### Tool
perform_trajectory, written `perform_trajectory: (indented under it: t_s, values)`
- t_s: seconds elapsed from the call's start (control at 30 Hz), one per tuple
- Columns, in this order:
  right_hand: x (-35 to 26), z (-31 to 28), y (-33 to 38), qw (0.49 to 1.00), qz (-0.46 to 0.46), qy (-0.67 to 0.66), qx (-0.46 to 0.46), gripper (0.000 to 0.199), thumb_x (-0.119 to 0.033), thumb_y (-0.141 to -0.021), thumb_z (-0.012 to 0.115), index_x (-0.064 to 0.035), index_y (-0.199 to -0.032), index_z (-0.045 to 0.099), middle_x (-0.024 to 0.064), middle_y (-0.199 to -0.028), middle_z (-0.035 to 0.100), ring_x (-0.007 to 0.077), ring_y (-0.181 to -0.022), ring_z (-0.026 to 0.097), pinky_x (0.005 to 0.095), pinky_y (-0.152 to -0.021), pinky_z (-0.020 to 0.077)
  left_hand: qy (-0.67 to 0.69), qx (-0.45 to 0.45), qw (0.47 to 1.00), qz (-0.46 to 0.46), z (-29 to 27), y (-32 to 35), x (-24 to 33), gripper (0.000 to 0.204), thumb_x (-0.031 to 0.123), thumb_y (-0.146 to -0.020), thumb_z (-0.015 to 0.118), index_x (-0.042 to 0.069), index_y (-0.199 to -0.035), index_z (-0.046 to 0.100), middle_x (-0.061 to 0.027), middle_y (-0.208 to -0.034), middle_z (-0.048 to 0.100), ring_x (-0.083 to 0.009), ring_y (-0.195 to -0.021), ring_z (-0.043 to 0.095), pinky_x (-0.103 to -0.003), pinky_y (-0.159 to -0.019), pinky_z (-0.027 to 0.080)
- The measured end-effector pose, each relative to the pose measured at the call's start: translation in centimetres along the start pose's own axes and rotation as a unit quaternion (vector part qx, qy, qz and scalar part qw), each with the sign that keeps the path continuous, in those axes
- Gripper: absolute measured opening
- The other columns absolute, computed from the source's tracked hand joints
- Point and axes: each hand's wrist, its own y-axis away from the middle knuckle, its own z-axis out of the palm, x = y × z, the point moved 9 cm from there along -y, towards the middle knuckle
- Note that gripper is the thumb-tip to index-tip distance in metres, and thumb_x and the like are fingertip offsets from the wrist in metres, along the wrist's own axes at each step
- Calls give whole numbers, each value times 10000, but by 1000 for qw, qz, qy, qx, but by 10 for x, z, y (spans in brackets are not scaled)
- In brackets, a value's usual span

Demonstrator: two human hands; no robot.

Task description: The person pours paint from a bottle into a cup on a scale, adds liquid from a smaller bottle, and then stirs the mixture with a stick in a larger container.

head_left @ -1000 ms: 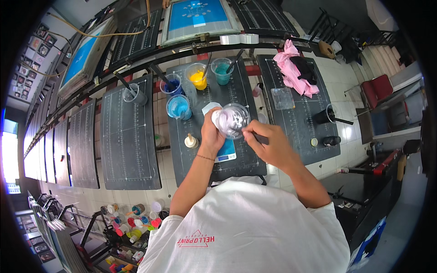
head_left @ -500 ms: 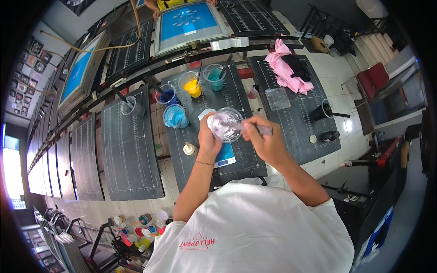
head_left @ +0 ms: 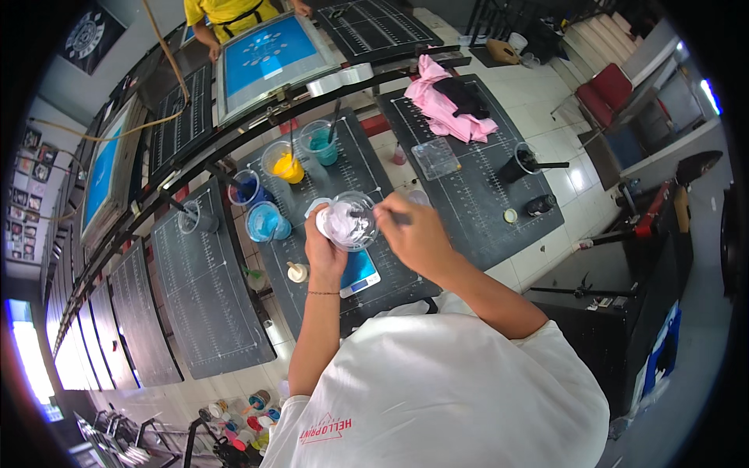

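The left hand [head_left: 324,248] grips a clear plastic cup [head_left: 348,221] from its seven o'clock side, fingers clenched round the wall; the cup holds a pale pink-white paste and sits above the middle of the dark gridded surface [head_left: 312,296]. The right hand [head_left: 413,234] comes in from four o'clock, its fingers closed on a thin stirring stick [head_left: 367,214] whose tip dips into the cup; the handle is mostly hidden inside the fist and blurred, so its shape is hard to make out.

Under the left wrist, at six o'clock from the cup, lies a small scale with a blue top [head_left: 359,271], partly covered by the forearm. A small cream-coloured bottle [head_left: 296,271] stands at eight o'clock. At ten o'clock stands a cup of light blue ink [head_left: 268,222], beyond it a cup of dark blue [head_left: 246,187], a yellow one [head_left: 284,162] and a teal one [head_left: 321,142], each with a stick standing in it. A pink cloth [head_left: 441,105] lies at one o'clock on the next surface. At the top edge another person in a yellow shirt [head_left: 222,12] is cut off by the frame.
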Motion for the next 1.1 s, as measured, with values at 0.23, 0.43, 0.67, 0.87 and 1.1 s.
perform_trajectory:
  t_s: [0.23, 0.43, 0.67, 0.87, 1.1]
  values:
    - [6, 6, 2, 999, 18, -9, -26, 175, -190, -999, 619, -19, -965, 631, 78, -708, 667, 191, -623, 643, 332, -594, 488, 22, -14, 1000, -10, 5, 4, 0, 310, 282, -1058, 441, 42, -1184, 591, -96, -1112, 684, -237, -1052, 666, -387, -948, 551]
    - [-3, 4, -2, 996, 17, -73, -52, 147, -165, -975, 638, -21, -943, 630, 144, -745, 667, 319, -664, 656, 371, -625, 501, -2, -8, 1000, 5, 15, 10, 6, 337, 275, -1057, 433, 28, -1227, 587, -100, -1140, 679, -250, -1067, 663, -391, -950, 548]
    - [-4, 3, -3, 998, -2, -61, -35, 164, -179, -973, 647, -17, -955, 631, 134, -747, 676, 310, -652, 657, 368, -609, 498, -4, 20, 1000, -15, 6, 5, 0, 337, 273, -1057, 441, 17, -1223, 586, -112, -1143, 683, -247, -1058, 674, -385, -927, 568]
    - [2, -7, -8, 998, 17, -54, -9, 176, -188, -988, 633, -14, -963, 625, 123, -736, 669, 262, -637, 658, 343, -591, 490, 5, -15, 1000, -16, 15, 7, -2, 367, 290, -1073, 374, 27, -1215, 587, -111, -1134, 683, -258, -1064, 670, -397, -949, 559]
    - [3, 1, -8, 999, -1, -27, -20, 173, -182, -984, 636, -14, -951, 621, 116, -755, 688, 262, -657, 668, 343, -600, 496, 1, -42, 999, 0, 14, 3, -2, 360, 296, -1074, 370, 31, -1186, 588, -109, -1125, 683, -254, -1063, 669, -404, -947, 559]
